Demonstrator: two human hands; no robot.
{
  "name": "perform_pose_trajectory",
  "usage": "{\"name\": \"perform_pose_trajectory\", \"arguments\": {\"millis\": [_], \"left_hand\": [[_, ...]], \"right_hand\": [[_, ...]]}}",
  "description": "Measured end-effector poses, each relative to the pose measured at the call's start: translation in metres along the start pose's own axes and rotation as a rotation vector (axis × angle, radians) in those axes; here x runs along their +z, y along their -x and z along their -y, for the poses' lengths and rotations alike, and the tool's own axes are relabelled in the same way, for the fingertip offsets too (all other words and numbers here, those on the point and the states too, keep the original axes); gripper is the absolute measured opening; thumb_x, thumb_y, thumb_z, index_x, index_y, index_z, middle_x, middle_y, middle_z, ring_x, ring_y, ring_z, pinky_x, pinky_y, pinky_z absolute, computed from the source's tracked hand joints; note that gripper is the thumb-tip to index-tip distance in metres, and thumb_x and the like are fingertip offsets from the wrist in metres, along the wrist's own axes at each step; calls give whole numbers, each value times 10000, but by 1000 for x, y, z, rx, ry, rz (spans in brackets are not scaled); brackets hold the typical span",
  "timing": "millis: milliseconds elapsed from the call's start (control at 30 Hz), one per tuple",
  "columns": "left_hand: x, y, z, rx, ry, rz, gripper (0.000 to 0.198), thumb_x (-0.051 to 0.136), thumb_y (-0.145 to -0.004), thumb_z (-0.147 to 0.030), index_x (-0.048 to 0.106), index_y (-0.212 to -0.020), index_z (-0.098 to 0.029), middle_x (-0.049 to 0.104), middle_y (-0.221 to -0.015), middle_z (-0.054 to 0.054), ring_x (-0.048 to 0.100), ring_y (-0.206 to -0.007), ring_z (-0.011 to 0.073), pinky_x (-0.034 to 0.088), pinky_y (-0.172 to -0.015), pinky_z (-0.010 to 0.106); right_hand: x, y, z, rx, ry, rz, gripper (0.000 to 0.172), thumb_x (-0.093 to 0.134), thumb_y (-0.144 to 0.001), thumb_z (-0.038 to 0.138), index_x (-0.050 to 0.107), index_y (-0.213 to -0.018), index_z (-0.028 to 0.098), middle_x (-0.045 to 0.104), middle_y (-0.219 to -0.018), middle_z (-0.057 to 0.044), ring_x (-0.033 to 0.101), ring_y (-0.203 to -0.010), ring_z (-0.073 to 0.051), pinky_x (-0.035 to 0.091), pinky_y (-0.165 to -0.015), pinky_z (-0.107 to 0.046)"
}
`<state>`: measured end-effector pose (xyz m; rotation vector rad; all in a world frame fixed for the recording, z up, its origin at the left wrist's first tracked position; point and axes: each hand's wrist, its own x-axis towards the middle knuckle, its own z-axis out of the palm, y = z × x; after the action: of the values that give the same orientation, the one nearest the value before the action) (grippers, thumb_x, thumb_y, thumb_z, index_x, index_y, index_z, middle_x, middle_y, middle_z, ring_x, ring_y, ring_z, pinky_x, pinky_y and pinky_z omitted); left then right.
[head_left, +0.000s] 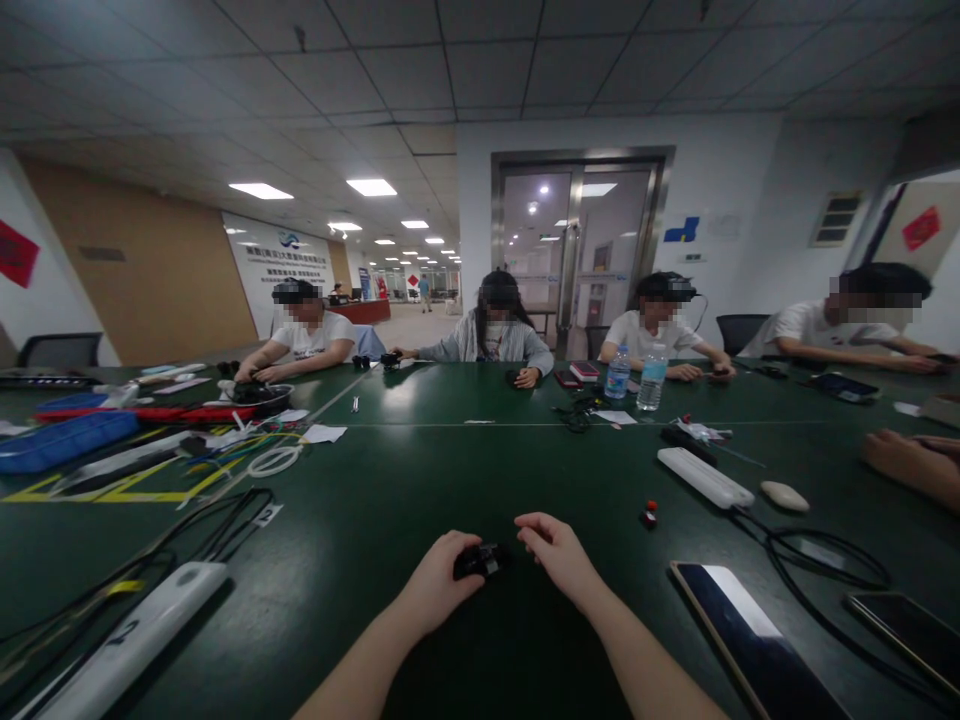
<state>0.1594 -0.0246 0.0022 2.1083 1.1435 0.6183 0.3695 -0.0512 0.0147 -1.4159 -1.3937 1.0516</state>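
Note:
A small black object [487, 562] with a lighter patch on its side rests at the green table, in front of me. My left hand [441, 578] is closed around its left end, thumb near and fingers over the top. Its exact kind is hard to make out. Just right of it, apart from the object, my right hand [556, 558] is held with fingers curled in toward the thumb. Whatever those fingertips may hold is too small to see.
On the left lie a white power strip [142, 640], black cables and a blue tray [71, 440]. To the right are a phone [750, 630], another power strip [705, 478], a pale mouse [784, 496] and a small red-and-black item [649, 514]. Several people sit around the table.

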Motion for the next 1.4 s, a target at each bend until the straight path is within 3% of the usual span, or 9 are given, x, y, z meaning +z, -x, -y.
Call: {"name": "perform_pose_trajectory", "arguments": {"millis": [233, 367, 533, 667, 933, 1200, 1400], "left_hand": [[-7, 1, -4, 59, -11, 81, 473, 542, -710, -319, 476, -1173, -250, 508, -1133, 36, 480, -1031, 186, 380, -900, 324], [-6, 1, 0, 21, -11, 69, 506, 560, -696, -312, 454, -1187, -252, 525, -1138, 39, 481, -1039, 193, 377, -900, 350], [-4, -1, 1, -13, -7, 42, 440, 584, -672, -330, 521, -1096, -227, 556, -1083, 46, 506, -997, 198, 395, -876, 350], [-6, -1, -1, 31, -4, 44, 391, 559, -696, -328, 540, -1070, -216, 540, -1089, 49, 508, -977, 186, 407, -858, 329], [-7, -3, 3, 34, 32, 63, 399, 549, -707, -331, 529, -1095, -242, 517, -1097, 30, 501, -983, 185, 406, -854, 322], [-8, -3, 2, 27, 30, 75, 400, 554, -709, -317, 523, -1101, -245, 521, -1097, 22, 500, -980, 170, 397, -858, 306], [-9, -3, -1, 5, 24, 88, 432, 553, -704, -324, 515, -1123, -224, 508, -1120, 38, 494, -990, 183, 390, -866, 314]], "right_hand": [[1, -1, -3, -6, 49, -24, 246, 491, -752, 312, 592, -957, 220, 608, -875, -20, 550, -809, -173, 427, -687, -307], [2, -1, -1, -60, 135, -12, 249, 505, -743, 293, 597, -959, 211, 608, -909, -21, 550, -849, -174, 415, -750, -326], [4, 6, 6, -146, 286, 95, 250, 549, -711, 265, 608, -952, 243, 592, -922, -18, 538, -831, -181, 415, -726, -332], [7, 11, 13, -225, 358, 192, 250, 603, -671, 261, 628, -919, 270, 574, -965, -14, 489, -950, -213, 362, -835, -368], [17, 13, 15, -205, 431, 236, 268, 593, -687, 276, 605, -954, 298, 534, -1007, -4, 467, -960, -215, 355, -816, -376], [21, 12, 15, -190, 359, 169, 162, 581, -696, 273, 612, -855, 271, 550, -958, -3, 499, -901, -196, 389, -770, -343], [8, 3, 7, -95, 75, 70, 224, 577, -701, 316, 585, -908, 230, 594, -875, -16, 539, -813, -185, 407, -735, -342]]}}
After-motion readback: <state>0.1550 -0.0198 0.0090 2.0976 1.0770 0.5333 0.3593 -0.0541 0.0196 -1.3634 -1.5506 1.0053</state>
